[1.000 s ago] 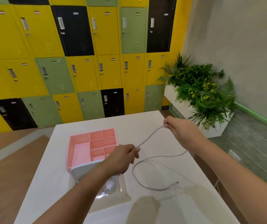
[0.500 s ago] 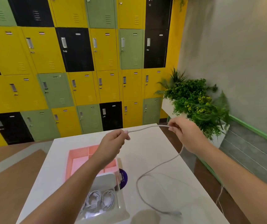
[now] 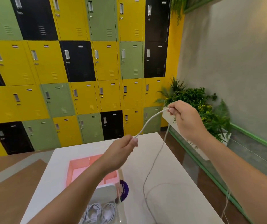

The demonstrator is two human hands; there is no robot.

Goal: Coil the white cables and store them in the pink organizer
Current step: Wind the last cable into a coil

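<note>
Head camera view, looking down over a white table (image 3: pixel 170 172). At left sits the pink organizer (image 3: pixel 79 168), partly hidden by my forearm, with coiled white earphones (image 3: pixel 99 212) in a clear tray just nearer me. My left hand (image 3: pixel 121 151) pinches one end of a white cable (image 3: pixel 147 123) between thumb and fingers. The cable rises rightward to my right hand (image 3: pixel 184 118), closed around it, then hangs down in a loose loop onto the table.

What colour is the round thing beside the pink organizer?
Dark purple disc with small pale print; head view.
</note>
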